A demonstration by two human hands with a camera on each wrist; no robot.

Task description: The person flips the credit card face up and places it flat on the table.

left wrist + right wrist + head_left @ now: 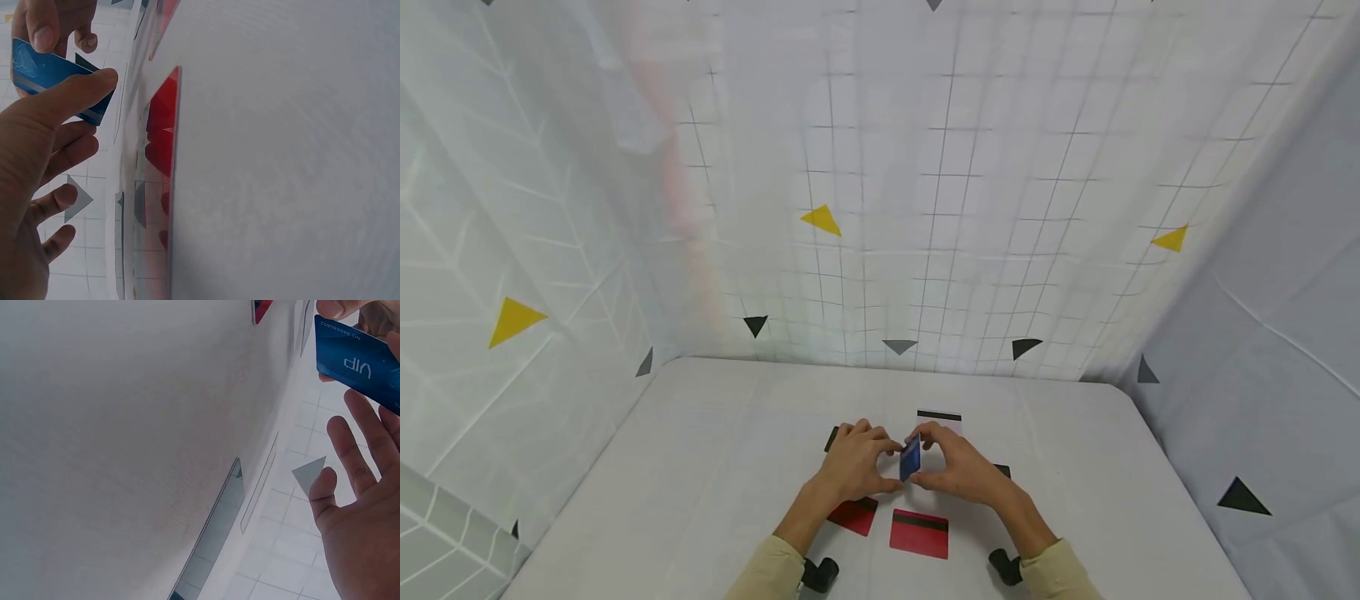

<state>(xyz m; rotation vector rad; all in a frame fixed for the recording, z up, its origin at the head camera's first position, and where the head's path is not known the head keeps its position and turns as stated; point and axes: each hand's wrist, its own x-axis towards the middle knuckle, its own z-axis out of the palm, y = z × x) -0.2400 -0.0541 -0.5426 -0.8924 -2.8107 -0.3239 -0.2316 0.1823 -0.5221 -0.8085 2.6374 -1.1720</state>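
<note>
A blue card (910,458) stands tilted on edge above the middle of the table, between both hands. My left hand (857,458) pinches it with the thumb laid across its striped face in the left wrist view; the other fingers are spread behind and below. My right hand (958,462) holds the opposite end between thumb and fingers. In the right wrist view the face of the blue card (359,365) carries "VIP" lettering and a number line. A red card (856,518) lies just under the left wrist, and another red card (919,540) with a dark stripe lies nearer the front.
A white card (940,421) with a black stripe lies behind the hands. Dark cards show partly beside the left hand (831,438) and the right wrist (1003,471). The white table (700,467) is enclosed by pale curtains (895,167). Black devices (820,575) sit at both wrists.
</note>
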